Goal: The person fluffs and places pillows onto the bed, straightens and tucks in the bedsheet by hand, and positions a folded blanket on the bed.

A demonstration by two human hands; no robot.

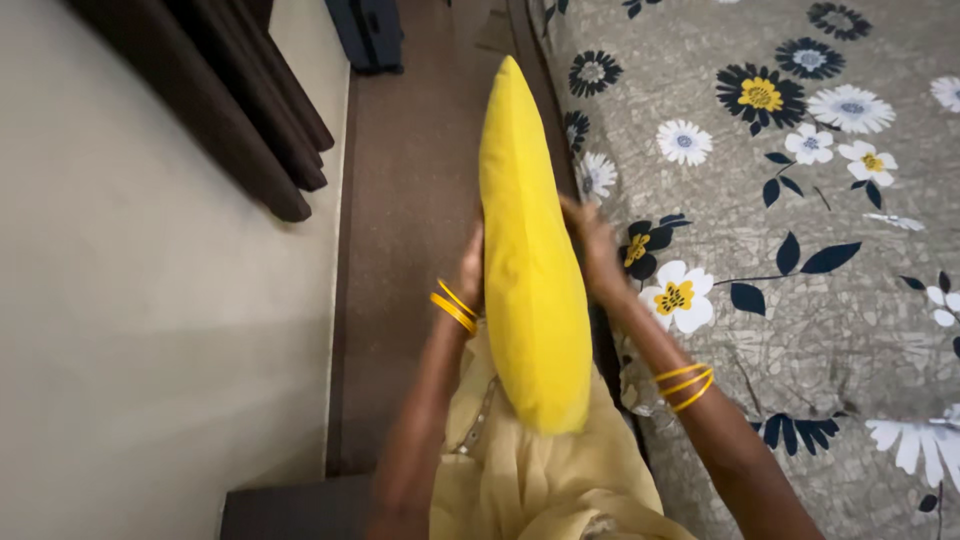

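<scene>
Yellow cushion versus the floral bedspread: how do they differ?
The yellow cushion is plain; the floral bedspread is grey, printed with flowers. The cushion is held on edge between the left hand and right hand; the bedspread lies flat. Both are fabric, and both show yellow.

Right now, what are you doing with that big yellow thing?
A person is holding a yellow cushion edge-on between both hands, standing in the narrow gap between a wall and a bed. The left hand presses one side and the right hand the other, yellow bangles on each wrist. Beside them lies a grey bedsheet printed with flowers. Dark curtains hang by the wall.
</scene>
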